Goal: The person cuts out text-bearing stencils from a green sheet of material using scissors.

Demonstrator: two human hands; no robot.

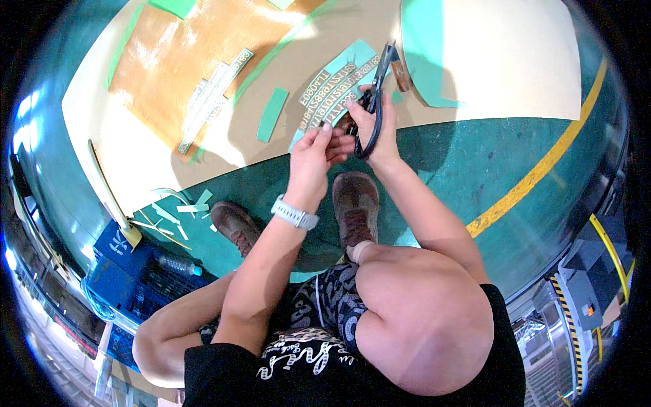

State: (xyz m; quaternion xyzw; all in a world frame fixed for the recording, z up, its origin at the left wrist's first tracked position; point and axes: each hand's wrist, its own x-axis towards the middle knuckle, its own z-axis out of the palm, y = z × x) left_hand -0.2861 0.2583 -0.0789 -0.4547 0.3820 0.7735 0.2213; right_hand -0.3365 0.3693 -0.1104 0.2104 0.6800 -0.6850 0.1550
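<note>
My left hand point(316, 154) has its fingertips pinched on the lower edge of a green lettered sheet point(313, 93), which bears several rows of pale characters. My right hand point(384, 134) is closed around black-handled scissors point(369, 144), their blades pointing away from me, while its thumb lies against the sheet's near right part. Where the fingers of both hands meet, the sheet's edge is partly hidden. A loose green strip point(272, 114) lies on the tan board to the left of the sheet.
The large tan board point(237, 146) carries a brown glossy panel point(163, 74) with another lettered strip point(215, 98). A white sheet with green edging point(502, 61) lies at right. Green and white scraps point(182, 208) litter the green floor by my left shoe, near a blue crate point(122, 261).
</note>
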